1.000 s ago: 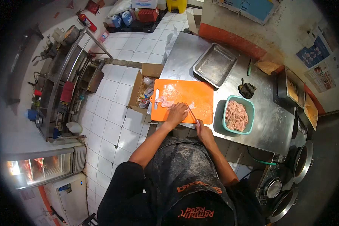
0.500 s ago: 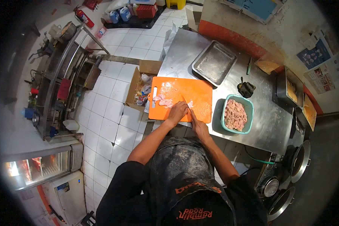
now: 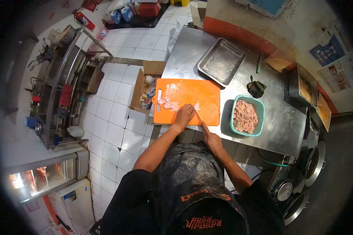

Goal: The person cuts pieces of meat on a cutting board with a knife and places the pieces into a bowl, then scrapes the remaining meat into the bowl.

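An orange cutting board (image 3: 208, 88) lies at the near left edge of the steel table. Strips of pale pink raw meat (image 3: 168, 104) are spread on its left half, and a small scrap (image 3: 197, 106) lies beyond my fingertips. My left hand (image 3: 185, 114) presses on the board with its fingers curled together over meat, most of which they hide. My right hand (image 3: 211, 139), at the board's near edge, is closed around the handle of a knife (image 3: 197, 114). The thin blade angles toward my left fingertips, close beside them.
Right of the board stands a turquoise tub (image 3: 233, 131) of cut raw meat. Behind are a metal tray (image 3: 221, 62), a dark crumpled item (image 3: 256, 89) and a green-handled tool (image 3: 259, 64). A cardboard box (image 3: 138, 89) stands left of the table (image 3: 282, 135); pans are at lower right.
My right hand has drawn the knife back slightly toward my body. My left hand stays in nearly the same place on the board. The whole view has shifted a little.
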A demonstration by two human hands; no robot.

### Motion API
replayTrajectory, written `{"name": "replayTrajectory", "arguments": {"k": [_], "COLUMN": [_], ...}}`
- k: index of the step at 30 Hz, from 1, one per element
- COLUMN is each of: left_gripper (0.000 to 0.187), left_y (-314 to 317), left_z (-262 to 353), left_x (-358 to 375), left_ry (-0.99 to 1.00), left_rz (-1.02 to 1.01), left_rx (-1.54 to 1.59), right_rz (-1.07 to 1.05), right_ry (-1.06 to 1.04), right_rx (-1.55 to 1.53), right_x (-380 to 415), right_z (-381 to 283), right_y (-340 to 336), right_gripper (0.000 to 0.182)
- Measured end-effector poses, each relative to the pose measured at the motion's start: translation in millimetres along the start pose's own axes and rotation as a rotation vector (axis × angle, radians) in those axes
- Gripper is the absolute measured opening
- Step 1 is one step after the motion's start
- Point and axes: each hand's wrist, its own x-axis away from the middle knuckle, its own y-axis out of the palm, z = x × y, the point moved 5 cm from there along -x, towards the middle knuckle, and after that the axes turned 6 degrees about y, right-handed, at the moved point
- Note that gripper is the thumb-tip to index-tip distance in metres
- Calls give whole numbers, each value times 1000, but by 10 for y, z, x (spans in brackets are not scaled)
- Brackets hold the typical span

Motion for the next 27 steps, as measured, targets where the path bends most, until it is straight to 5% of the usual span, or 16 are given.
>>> {"name": "replayTrajectory", "arguments": {"k": [7, 14, 27], "left_gripper": [5, 18, 11], "left_y": [-30, -147, -249], "left_z": [57, 8, -25], "left_x": [61, 236, 317], "left_ry": [15, 51, -4], "left_rz": [29, 34, 109], "left_rx": [5, 94, 134], "right_rz": [17, -129, 7], "right_ry": [48, 97, -3], "right_rx": [70, 85, -54], "right_x": [-217, 432, 182], "right_z": [-134, 14, -301], "right_y": [20, -343, -41], "right_gripper": [60, 59, 61]}}
